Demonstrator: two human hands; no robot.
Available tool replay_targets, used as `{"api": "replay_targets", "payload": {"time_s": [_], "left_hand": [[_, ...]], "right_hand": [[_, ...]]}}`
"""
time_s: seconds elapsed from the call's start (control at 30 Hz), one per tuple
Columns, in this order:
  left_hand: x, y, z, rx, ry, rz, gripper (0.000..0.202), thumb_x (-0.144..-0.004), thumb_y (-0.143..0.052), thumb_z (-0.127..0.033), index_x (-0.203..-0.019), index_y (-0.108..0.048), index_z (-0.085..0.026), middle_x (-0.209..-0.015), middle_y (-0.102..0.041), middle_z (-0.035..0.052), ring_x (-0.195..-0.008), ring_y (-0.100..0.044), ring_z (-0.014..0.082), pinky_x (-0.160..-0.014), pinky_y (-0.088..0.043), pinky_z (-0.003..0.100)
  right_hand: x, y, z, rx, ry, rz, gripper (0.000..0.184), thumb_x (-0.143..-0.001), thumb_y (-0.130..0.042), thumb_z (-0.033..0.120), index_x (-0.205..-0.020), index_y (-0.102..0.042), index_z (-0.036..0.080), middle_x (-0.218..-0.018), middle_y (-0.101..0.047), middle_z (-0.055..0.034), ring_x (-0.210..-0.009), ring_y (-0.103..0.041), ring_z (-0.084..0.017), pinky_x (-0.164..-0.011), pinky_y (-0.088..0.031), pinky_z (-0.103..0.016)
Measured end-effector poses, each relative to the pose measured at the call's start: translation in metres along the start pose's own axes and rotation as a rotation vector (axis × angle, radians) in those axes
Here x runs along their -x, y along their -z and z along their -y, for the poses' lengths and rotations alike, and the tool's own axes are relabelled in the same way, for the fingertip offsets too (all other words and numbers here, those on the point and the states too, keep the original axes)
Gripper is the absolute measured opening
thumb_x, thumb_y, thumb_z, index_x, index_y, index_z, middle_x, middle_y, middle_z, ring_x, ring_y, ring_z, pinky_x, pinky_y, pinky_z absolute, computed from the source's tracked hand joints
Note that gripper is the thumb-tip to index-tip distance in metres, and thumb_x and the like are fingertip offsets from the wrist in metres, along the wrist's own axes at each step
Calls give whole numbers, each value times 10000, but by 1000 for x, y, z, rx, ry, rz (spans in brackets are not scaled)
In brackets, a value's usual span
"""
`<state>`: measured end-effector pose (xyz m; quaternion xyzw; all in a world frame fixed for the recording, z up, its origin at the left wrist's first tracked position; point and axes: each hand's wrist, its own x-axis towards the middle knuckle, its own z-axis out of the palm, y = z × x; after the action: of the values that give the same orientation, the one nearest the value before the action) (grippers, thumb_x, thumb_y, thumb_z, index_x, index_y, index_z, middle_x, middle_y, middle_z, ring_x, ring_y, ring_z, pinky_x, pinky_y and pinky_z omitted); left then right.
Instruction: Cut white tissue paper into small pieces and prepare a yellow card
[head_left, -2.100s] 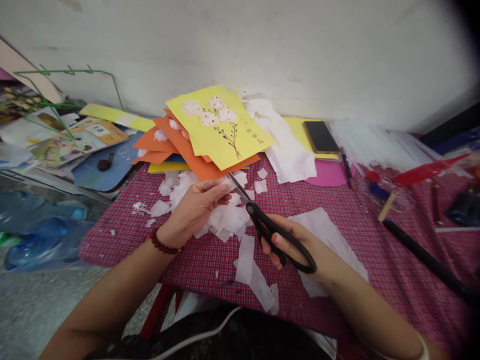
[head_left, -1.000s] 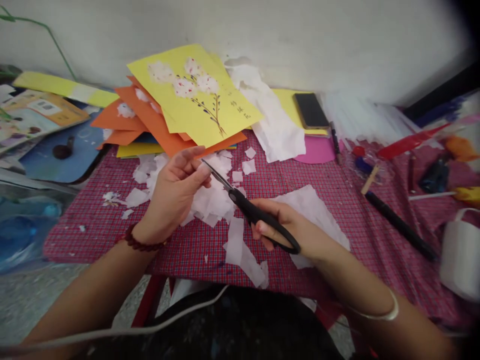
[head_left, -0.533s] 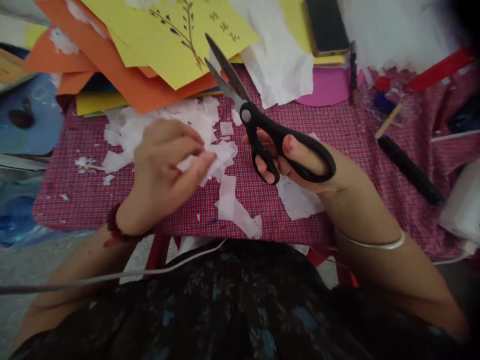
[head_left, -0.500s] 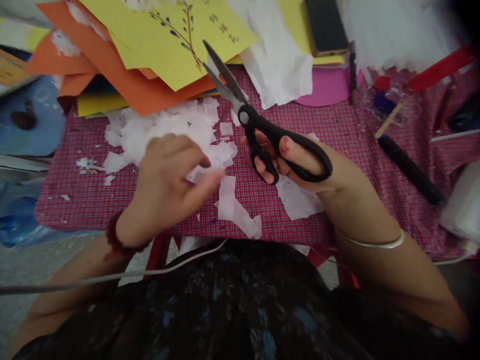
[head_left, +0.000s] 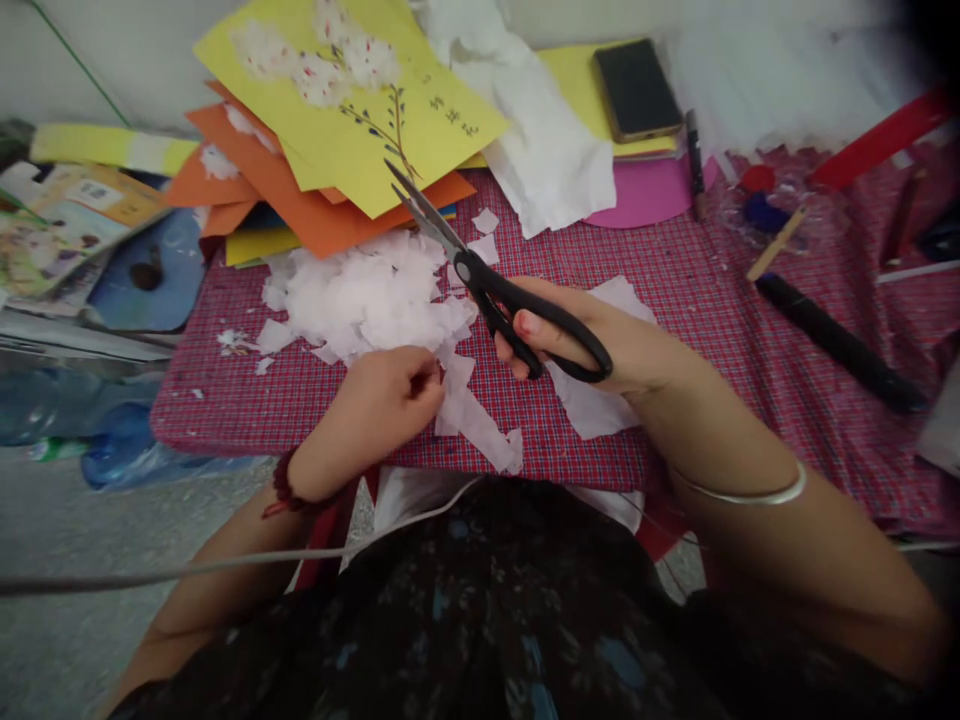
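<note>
My right hand (head_left: 592, 335) grips black-handled scissors (head_left: 480, 275), blades slightly apart and pointing up-left over a heap of white tissue scraps (head_left: 360, 300). My left hand (head_left: 386, 400) is down near the table's front edge, fingers curled and pinching the end of a long white tissue strip (head_left: 476, 420). A beaded bracelet circles my left wrist and a silver bangle my right. Behind the heap lies a yellow card with tissue blossoms and a drawn branch (head_left: 352, 95), on top of orange sheets (head_left: 300, 195).
The red checked tablecloth (head_left: 675, 300) covers a small table. A phone (head_left: 636, 88), white tissue sheet (head_left: 540, 150), pink paper (head_left: 645, 195), black marker (head_left: 832, 340) and red items lie at the right. Books and plastic bottles sit on the left.
My left hand has dropped from the scissor blades to the front edge and closed on a tissue strip. The scissors lifted off the scraps, blades parted. The camera tilted downward.
</note>
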<state>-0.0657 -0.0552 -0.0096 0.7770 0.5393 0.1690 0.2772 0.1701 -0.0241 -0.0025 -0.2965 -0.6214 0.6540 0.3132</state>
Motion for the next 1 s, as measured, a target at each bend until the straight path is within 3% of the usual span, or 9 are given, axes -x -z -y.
{"api": "replay_targets", "payload": {"time_s": [0.13,0.2,0.3,0.43,0.53,0.67,0.77,0.87,1.0], "left_hand": [[2,16,-5,119,109,-48,246,-860,-519,-305,-644,-555,-194,-585,-548,-15,-562,-484,136,-543,-332,264],[5,15,-15,-53,88,-86,304,-863,-561,-405,-651,-531,-189,-597,-538,-12,-577,-485,141,-548,-325,272],[5,-1,-30,-398,-35,-27,376,-856,-583,-524,-728,-561,-170,-696,-591,40,-656,-535,187,-555,-299,299],[-1,-17,-32,-531,-52,39,205,-883,-518,-317,-775,-584,-156,-788,-628,82,-703,-559,206,-553,-285,310],[-5,-3,-18,-282,2,-74,155,-826,-526,-207,-674,-531,-177,-650,-555,20,-605,-493,149,-543,-290,294],[-12,32,5,453,123,-300,85,-767,-642,-230,-734,-575,-190,-617,-550,-29,-554,-501,105,-538,-376,247],[-21,50,19,919,150,-342,181,-671,-735,-219,-814,-627,-190,-670,-620,-30,-541,-541,89,-518,-420,221],[-30,56,27,1107,159,-317,162,-660,-753,-228,-770,-649,-171,-617,-612,-34,-495,-521,71,-481,-418,200],[-36,56,29,1157,241,-322,128,-684,-744,-225,-707,-633,-166,-591,-591,-41,-494,-523,61,-485,-427,183]], "right_hand": [[-1,1,-1,-35,1,17,445,-881,-636,599,-1031,-547,190,-829,-593,13,-685,-593,-97,-576,-461,-209],[-1,3,-3,-23,-8,11,449,-873,-645,607,-1013,-551,191,-829,-602,3,-689,-595,-107,-559,-454,-212],[-1,3,-5,0,-29,-10,450,-868,-643,618,-973,-548,191,-817,-602,-4,-687,-600,-114,-547,-443,-216],[0,2,-4,-14,-48,-13,472,-863,-642,629,-992,-541,187,-832,-598,-11,-700,-598,-121,-577,-458,-229],[1,1,-1,-36,-48,10,479,-874,-639,613,-1069,-538,187,-858,-589,-13,-728,-587,-128,-615,-471,-244],[3,1,5,25,-11,80,558,-883,-615,626,-1206,-529,178,-882,-577,-23,-767,-557,-143,-686,-487,-276],[3,2,4,103,-15,100,662,-875,-599,656,-1312,-501,169,-912,-594,-50,-801,-559,-173,-713,-491,-310],[3,3,0,174,-37,111,708,-886,-592,636,-1399,-456,167,-967,-613,-80,-821,-567,-194,-746,-499,-339],[2,1,0,218,-98,140,659,-899,-637,522,-1412,-452,154,-1099,-623,-119,-894,-598,-205,-809,-518,-349]]}}
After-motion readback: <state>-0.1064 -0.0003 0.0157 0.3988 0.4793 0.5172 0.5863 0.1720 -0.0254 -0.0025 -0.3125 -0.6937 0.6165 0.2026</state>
